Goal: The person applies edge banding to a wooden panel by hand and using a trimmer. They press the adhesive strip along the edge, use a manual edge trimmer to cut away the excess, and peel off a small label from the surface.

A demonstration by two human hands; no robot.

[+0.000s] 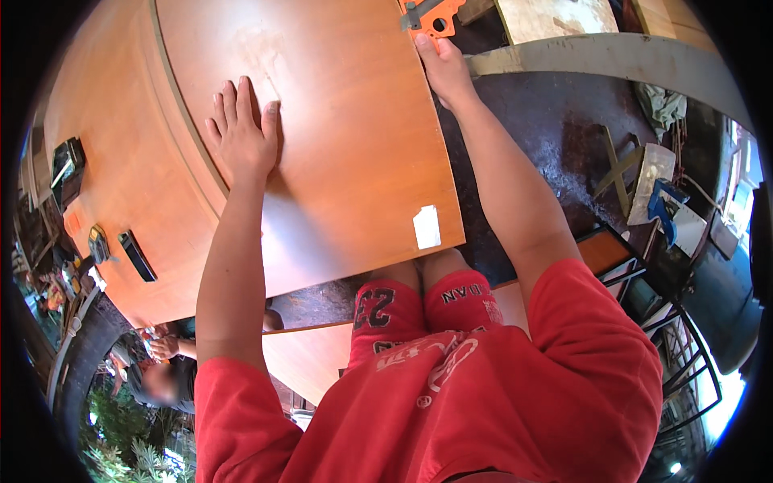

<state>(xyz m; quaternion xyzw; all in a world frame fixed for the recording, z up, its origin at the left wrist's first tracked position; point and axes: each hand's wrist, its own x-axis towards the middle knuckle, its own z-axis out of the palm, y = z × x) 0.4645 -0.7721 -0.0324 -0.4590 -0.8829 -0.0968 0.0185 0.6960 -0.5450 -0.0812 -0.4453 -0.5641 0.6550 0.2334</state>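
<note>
left hand (241,133) spread flat, palm down, pressing on the orange-brown board (346,177). right hand (444,68) stretched to the board's far right edge, fingers resting against an orange square tool (431,16) set at that edge; whether gripping or only steadying, cannot tell. board lying on a larger panel of the same colour (113,193), a white sticker (427,227) near its close corner. no pencil line or cut visible on the surface, so probably at the measuring or marking stage, with cutting not yet begun.
</note>
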